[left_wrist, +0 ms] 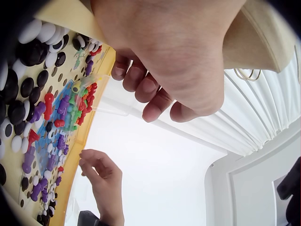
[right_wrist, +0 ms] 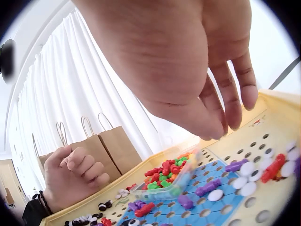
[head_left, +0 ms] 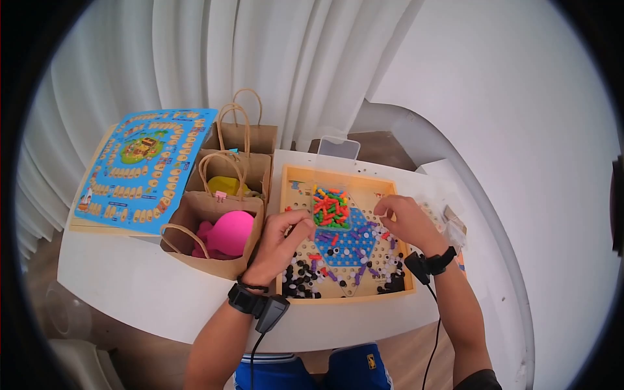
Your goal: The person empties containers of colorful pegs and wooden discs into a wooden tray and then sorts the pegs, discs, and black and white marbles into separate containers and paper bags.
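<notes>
A shallow wooden tray holds a game board with a blue area, scattered with purple and red pegs and black and white pieces. On the board stands a clear box of red, green and orange pegs, its lid raised. My left hand hovers at the tray's left edge beside the box, fingers loosely curled; nothing shows in it. Above the right part of the board is my right hand, fingers hanging bent and apart in the right wrist view, with no piece visible in them.
Left of the tray stand several brown paper bags, the nearest holding a pink object. A blue printed game board lies farther left. Clear plastic packaging is on the white table to the right. A white curtain hangs behind.
</notes>
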The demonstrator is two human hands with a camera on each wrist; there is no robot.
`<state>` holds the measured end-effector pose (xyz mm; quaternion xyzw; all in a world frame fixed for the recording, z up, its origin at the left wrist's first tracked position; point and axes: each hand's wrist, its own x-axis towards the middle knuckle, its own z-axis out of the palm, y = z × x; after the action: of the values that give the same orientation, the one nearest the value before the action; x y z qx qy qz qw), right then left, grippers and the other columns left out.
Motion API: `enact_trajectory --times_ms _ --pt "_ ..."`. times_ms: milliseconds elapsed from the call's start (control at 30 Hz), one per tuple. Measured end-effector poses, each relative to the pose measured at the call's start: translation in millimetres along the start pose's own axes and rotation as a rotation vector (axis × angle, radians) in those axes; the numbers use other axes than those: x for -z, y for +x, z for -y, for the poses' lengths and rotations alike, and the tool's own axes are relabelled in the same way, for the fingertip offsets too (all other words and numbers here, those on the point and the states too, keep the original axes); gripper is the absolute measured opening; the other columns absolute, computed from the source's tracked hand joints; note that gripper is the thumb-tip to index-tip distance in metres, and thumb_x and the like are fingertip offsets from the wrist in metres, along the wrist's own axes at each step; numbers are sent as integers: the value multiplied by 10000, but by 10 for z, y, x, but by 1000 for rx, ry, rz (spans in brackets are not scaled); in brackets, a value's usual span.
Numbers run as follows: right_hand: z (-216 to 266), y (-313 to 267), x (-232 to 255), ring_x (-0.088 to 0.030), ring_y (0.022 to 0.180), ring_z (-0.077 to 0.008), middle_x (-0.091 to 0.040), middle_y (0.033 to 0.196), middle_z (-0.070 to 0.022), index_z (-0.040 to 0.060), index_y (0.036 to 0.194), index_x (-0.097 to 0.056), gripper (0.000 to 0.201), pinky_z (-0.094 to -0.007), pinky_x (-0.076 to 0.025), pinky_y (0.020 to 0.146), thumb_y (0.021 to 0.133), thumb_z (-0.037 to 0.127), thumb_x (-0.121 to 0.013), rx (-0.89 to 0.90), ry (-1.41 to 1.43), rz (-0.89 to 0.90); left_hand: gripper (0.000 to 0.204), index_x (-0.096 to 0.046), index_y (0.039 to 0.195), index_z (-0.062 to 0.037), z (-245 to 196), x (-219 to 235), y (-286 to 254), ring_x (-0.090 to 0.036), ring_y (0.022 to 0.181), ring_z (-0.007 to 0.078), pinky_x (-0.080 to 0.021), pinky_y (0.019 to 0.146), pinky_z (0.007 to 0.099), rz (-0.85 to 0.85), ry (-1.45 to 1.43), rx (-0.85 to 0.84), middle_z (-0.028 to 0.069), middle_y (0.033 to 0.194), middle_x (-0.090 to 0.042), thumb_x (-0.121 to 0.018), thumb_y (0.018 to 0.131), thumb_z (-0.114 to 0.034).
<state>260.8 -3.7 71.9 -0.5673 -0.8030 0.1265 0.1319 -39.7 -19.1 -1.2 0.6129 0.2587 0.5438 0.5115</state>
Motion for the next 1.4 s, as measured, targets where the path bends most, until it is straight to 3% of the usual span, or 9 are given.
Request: enact_trajectory --times_ms 133,200,333,533,600,700,800,1133,1400 --pt "-124 -156 -18 -720 829 -256 -741 942 -124 20 989 -727 156 -360 -574 749 835 -4 -717 -26 -79 72 299 -576 782 33 8 8 -2 -529 726 128 -423 703 294 -2 0 7 47 727 -581 -563 1010 -160" --pt "-159 -218 -60 -713 868 -326 -733 927 -149 24 968 -712 137 -413 -566 775 834 1 -699 -13 -20 122 298 -573 782 31 -23 0 -1 -530 729 128 -425 708 294 -3 11 4 46 729 -581 -561 1012 -159" --pt "-208 -253 -118 -717 826 -286 -736 942 -135 23 957 -711 125 -378 -569 743 840 35 -752 21 -90 147 353 -562 779 16 -57 4 -9 -525 780 123 -395 759 280 19 15 52 37 770 -576 -546 1040 -221" --pt "49 -236 -60 -693 879 -347 -706 910 -129 41 942 -688 82 -437 -559 790 877 84 -716 69 5 121 302 -571 784 21 -13 12 -8 -559 776 137 -443 748 298 6 19 24 48 755 -587 -558 1021 -165" --pt "192 -229 -112 -685 912 -295 -687 952 -109 41 998 -705 104 -398 -557 798 902 82 -714 259 33 121 303 -571 784 22 -4 19 -6 -559 775 137 -444 750 298 8 22 29 48 755 -588 -559 1021 -167" --pt "411 -195 -235 -677 962 -285 -670 1003 -91 55 1037 -704 127 -417 -555 829 921 107 -705 448 -96 80 306 -572 783 22 -10 14 -7 -560 774 137 -446 754 298 10 23 37 47 756 -590 -562 1021 -170" --pt "469 -102 -425 -683 966 -279 -659 990 -83 64 1034 -701 144 -416 -565 833 898 109 -696 500 -217 37 306 -571 784 23 -18 14 -4 -559 773 133 -446 756 297 5 35 31 46 756 -591 -562 1022 -169" --pt "584 -38 -528 -702 1002 -271 -669 985 -76 86 976 -694 136 -385 -588 850 846 96 -655 479 -464 99 298 -560 792 24 1 13 -4 -534 756 120 -435 725 291 10 27 -1 43 751 -575 -551 1026 -161" --pt "620 -15 -382 -700 921 -325 -688 964 -107 68 996 -689 116 -428 -569 785 896 128 -690 351 -209 230 291 -566 797 24 -20 13 -1 -534 750 125 -430 720 290 10 26 5 43 743 -574 -555 1021 -162"
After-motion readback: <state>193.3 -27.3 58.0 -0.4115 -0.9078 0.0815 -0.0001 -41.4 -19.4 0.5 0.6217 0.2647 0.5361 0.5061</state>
